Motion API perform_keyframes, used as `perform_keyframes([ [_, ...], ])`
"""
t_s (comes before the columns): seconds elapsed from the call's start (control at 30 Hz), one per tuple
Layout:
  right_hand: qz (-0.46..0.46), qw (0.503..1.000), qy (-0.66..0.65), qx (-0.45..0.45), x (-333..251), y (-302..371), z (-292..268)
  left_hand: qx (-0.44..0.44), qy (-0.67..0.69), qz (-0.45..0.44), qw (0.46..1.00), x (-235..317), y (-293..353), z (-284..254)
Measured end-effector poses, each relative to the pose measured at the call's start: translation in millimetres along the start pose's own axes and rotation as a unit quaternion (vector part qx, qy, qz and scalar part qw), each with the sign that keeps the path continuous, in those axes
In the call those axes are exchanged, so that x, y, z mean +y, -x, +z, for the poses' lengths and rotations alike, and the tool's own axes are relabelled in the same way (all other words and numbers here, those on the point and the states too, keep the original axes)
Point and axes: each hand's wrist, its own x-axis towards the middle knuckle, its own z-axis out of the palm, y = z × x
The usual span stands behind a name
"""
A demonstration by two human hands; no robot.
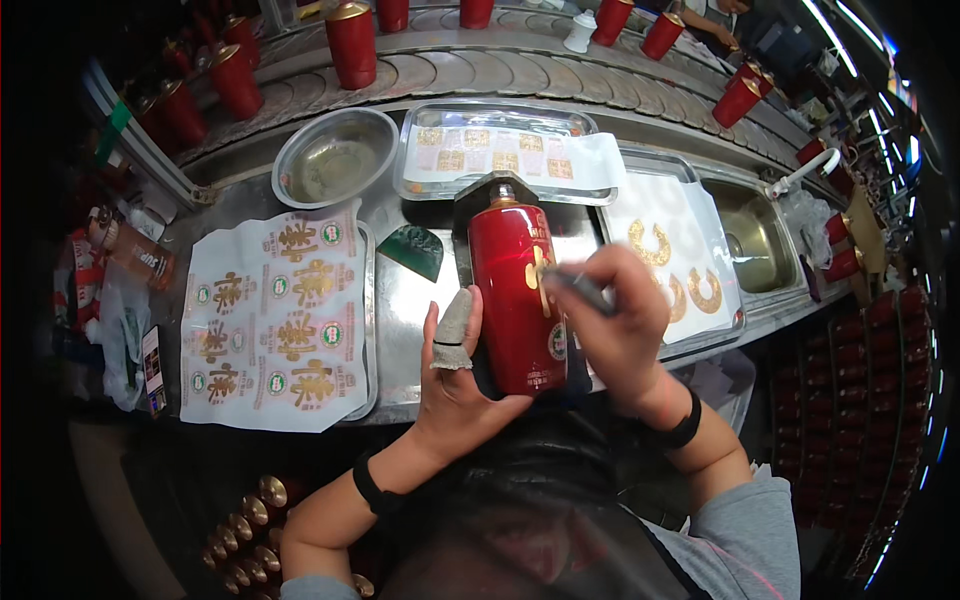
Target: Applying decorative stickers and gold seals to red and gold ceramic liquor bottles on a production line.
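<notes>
A red bottle (pixel 512 300) with gold lettering and a bare silver neck lies tilted in front of me, its neck against a dark angled rest (pixel 465 205). My left hand (pixel 455 405) holds the bottle's lower left side, the thumb along its base. One left finger wears a grey cloth cover (pixel 455 330) with a dark band. Pinched in my right hand (pixel 632 310) is a small dark grey tool (pixel 583 290), its kind blurred. Its end is against or just over the gold character (pixel 540 280). A dark green flat piece (pixel 412 252) lies left of the bottle.
Left lies a sheet of gold-and-green decals (pixel 275 320) on a tray. Behind are a metal bowl (pixel 335 158) and a tray of gold squares (pixel 500 150). Right are a sheet with gold curved decals (pixel 690 290) and a sink (pixel 750 240). Red bottles (pixel 351 50) stand on a conveyor (pixel 480 75).
</notes>
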Motion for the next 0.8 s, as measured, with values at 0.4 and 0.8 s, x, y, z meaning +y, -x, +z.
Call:
perform_keyframes([
  [0.4, 0.073, 0.984, -0.080, -0.140, 20.5, 4.1, -7.4, -0.029, 0.039, -0.063, 0.997, 4.6, -0.7, -2.0],
  [0.8, 0.032, 0.996, -0.055, -0.061, 30.3, -4.4, -0.8, -0.094, 0.079, -0.056, 0.991, -19.4, 1.0, -7.7],
])
